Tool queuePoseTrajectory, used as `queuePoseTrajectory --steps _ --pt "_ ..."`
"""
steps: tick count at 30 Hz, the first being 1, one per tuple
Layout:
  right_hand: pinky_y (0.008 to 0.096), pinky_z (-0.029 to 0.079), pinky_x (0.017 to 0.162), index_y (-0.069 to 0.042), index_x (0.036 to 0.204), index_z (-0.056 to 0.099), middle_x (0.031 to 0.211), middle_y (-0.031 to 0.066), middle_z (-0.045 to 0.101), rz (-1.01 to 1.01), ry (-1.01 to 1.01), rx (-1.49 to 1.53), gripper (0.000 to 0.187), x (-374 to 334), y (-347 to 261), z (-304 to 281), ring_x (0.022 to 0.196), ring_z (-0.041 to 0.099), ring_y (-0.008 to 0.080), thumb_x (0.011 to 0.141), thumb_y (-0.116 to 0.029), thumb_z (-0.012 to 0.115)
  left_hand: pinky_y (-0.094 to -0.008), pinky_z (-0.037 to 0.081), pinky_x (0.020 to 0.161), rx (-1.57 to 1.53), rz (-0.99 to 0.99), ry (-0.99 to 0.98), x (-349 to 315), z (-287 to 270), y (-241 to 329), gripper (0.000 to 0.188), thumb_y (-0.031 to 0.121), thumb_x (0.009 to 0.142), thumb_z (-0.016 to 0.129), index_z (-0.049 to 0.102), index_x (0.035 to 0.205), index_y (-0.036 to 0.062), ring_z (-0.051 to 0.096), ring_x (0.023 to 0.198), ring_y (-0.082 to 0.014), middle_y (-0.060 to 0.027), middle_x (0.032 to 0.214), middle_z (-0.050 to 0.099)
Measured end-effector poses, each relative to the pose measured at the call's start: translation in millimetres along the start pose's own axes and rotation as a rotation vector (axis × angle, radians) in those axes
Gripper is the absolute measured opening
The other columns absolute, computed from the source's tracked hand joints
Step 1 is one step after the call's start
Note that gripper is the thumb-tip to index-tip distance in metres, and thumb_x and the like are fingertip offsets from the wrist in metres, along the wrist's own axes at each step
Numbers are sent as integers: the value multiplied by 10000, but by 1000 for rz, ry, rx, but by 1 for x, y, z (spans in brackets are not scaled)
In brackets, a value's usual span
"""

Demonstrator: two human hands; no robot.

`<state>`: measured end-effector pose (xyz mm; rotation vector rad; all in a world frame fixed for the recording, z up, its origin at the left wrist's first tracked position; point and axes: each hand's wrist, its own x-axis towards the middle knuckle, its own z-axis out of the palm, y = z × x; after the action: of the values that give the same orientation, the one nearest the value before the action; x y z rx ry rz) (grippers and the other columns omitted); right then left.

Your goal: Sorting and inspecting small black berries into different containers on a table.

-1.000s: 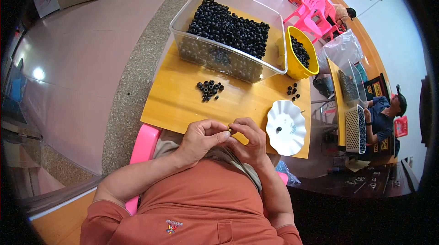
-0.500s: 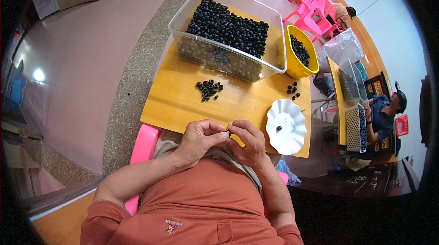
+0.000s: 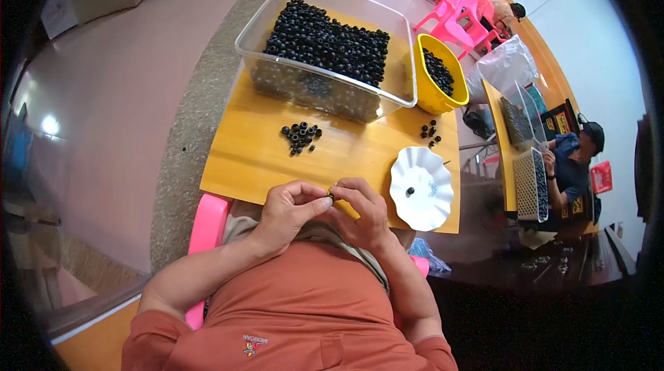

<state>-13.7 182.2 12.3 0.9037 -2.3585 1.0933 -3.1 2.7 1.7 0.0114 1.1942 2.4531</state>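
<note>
My left hand and my right hand meet over the near edge of the table. Pinched between their fingertips is a small dark piece, mostly covered by the fingers. Beyond the hands lies a loose cluster of small black round pieces, some with a visible hole. To the right, a white scalloped dish bears one black piece. Several more black pieces lie behind the dish.
A large clear plastic bin of black pieces fills the back of the wooden table. Beside it stands a yellow basket, also with black pieces. At the right, a person sits at another table with a perforated white basket.
The whole view has shifted a little, so the table and bins appear farther left. Both hands keep the small piece pinched, with slight finger movement.
</note>
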Motion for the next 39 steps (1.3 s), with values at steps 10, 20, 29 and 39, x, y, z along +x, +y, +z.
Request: queuePoseTrajectory --steps 10,20,29,39 --pt "341 529 620 -33 989 608 925 152 604 -38 1 31 314 -3 3 1 737 634 292 711 -54 752 -223 525 711 42 -26 40 -3 0 1 109 15 856 658 610 953 4 637 772 -104 -61 886 664" --pt "351 532 631 -27 996 610 939 151 621 7 -17 8 300 -5 -2 -2 767 645 295 730 -70 743 -232 525 703 48 0 44 -3 1 -1 102 16 856 655 604 944 6 633 770 -107 -67 874 667" --pt "325 544 616 6 940 638 859 129 621 -323 117 -291 268 3 -35 5 723 660 263 695 -22 741 -229 540 684 -17 57 103 1 -7 -1 166 46 882 640 604 1036 -2 623 760 -91 -53 892 662" --pt "331 519 563 -58 798 591 747 63 610 -27 290 339 127 -9 -148 -92 715 646 249 738 -59 703 -244 557 689 -8 21 147 -1 1 3 207 86 895 635 602 1089 21 620 768 -91 -40 904 649"
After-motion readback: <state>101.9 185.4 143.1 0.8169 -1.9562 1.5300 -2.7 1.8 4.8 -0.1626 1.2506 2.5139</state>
